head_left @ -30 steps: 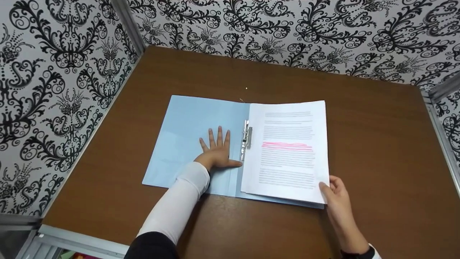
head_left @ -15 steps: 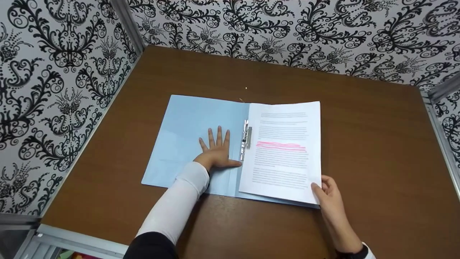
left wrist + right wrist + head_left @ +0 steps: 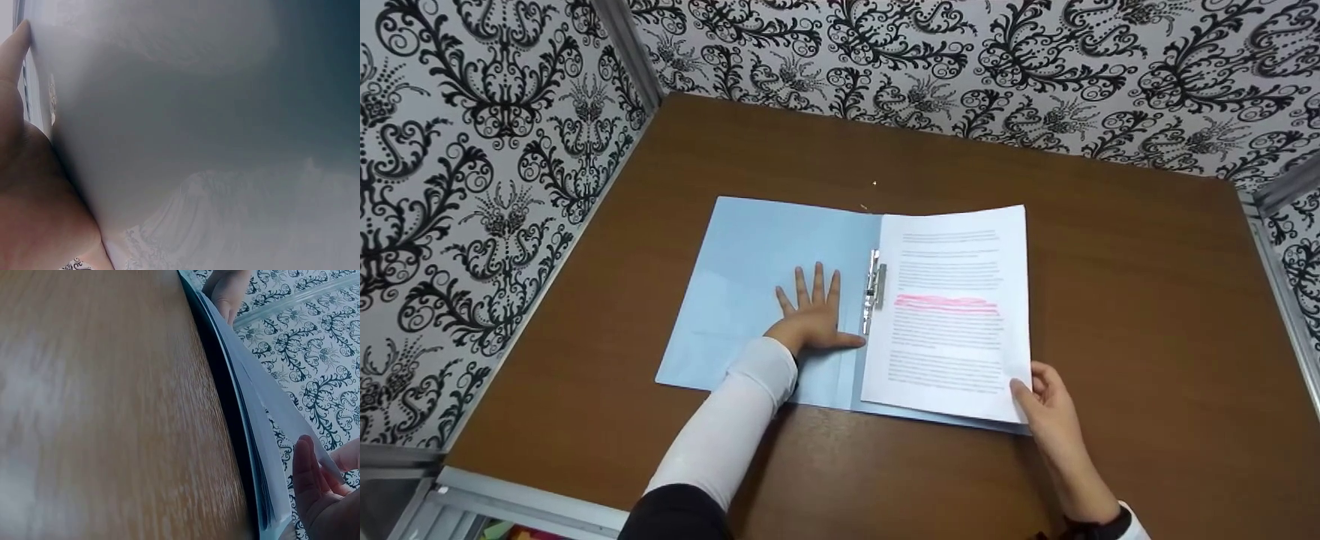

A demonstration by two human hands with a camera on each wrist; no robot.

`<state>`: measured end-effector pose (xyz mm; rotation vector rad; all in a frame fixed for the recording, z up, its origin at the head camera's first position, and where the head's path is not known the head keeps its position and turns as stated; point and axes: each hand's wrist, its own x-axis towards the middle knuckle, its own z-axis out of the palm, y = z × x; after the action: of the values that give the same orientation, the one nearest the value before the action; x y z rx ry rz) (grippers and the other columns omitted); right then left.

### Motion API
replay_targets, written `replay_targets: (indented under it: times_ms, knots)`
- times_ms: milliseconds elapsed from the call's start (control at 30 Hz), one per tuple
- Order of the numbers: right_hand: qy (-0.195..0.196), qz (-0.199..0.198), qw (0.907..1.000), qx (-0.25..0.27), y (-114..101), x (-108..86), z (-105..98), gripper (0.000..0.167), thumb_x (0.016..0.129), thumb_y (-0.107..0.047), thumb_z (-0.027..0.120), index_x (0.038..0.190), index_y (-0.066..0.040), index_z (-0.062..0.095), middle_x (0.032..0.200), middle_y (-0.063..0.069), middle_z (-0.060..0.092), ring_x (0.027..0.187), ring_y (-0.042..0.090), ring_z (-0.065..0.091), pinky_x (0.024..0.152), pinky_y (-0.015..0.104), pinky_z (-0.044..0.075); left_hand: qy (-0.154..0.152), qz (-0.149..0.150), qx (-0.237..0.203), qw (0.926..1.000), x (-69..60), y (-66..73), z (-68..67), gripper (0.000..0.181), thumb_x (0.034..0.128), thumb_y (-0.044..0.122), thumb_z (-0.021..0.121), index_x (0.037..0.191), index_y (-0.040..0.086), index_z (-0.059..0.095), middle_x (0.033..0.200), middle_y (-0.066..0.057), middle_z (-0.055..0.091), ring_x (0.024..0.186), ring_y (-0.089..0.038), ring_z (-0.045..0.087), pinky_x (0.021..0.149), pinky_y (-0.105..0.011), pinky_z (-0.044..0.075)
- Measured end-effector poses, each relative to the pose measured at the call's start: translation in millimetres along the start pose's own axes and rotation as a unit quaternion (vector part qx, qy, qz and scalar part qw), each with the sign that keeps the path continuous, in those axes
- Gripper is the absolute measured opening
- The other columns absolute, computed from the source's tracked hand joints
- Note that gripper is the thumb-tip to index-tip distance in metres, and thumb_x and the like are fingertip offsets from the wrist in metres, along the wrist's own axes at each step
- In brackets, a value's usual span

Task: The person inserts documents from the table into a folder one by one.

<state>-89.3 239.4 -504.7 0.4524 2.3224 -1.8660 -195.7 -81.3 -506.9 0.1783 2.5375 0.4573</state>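
A light blue folder (image 3: 750, 247) lies spread wide on the table, with a metal clip (image 3: 873, 289) along its spine. Over its right side is a stack of printed paper (image 3: 952, 345), the top sheet marked with a pink highlighted band. My left hand (image 3: 810, 322) rests flat on the left cover, fingers spread and thumb reaching toward the clip. At the lower right corner my right hand (image 3: 1054, 412) pinches paper between thumb and fingers. In the right wrist view the pinched sheet (image 3: 281, 405) is lifted apart from the pages below it.
The brown table (image 3: 1147, 300) extends around the folder. Patterned black-and-white panels (image 3: 915, 67) stand at the back and the left. Small specks lie on the table just beyond the folder. A metal frame (image 3: 532, 502) edges the lower left, with colourful items below it.
My right hand has shifted left with the paper corner, and the sheet's right edge moved left with it. The left hand has stayed in place.
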Motion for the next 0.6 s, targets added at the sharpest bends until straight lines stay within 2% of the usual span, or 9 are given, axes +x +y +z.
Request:
replay_targets:
  times_ms: [300,500,600]
  knots:
    - [0.009,0.007,0.9991,-0.041,0.5,1.8,-0.2,0.034,0.097,0.001,0.049,0.129,0.010,0.042,0.101,0.007,0.064,0.076,-0.001,0.059,0.067,0.017,0.050,-0.004,0.000,0.005,1.0000,0.0,-0.1,-0.5,0.122,0.0782,0.071,0.062,0.154,0.016,-0.016,0.156,-0.013,-0.033,0.138,-0.041,-0.037,0.105,-0.069,-0.018]
    - [0.008,0.019,0.9978,-0.062,0.2,2.5,-0.8,0.037,0.098,-0.003,0.051,0.131,0.010,0.043,0.124,0.026,0.055,0.083,-0.008,0.056,0.072,0.012,0.048,-0.002,0.003,-0.007,1.0000,-1.4,-0.6,-1.4,0.120,0.0788,0.068,0.063,0.155,0.016,-0.014,0.157,-0.012,-0.031,0.139,-0.040,-0.036,0.106,-0.068,-0.018]
    - [0.005,0.018,0.9978,-0.064,0.1,3.1,-0.1,0.037,0.098,-0.003,0.050,0.132,0.011,0.043,0.131,0.031,0.050,0.085,-0.011,0.054,0.073,0.011,0.047,0.000,0.003,-0.008,1.0000,-0.6,-0.7,-0.3,0.120,0.0787,0.068,0.063,0.155,0.016,-0.014,0.157,-0.012,-0.031,0.139,-0.040,-0.036,0.106,-0.068,-0.019]
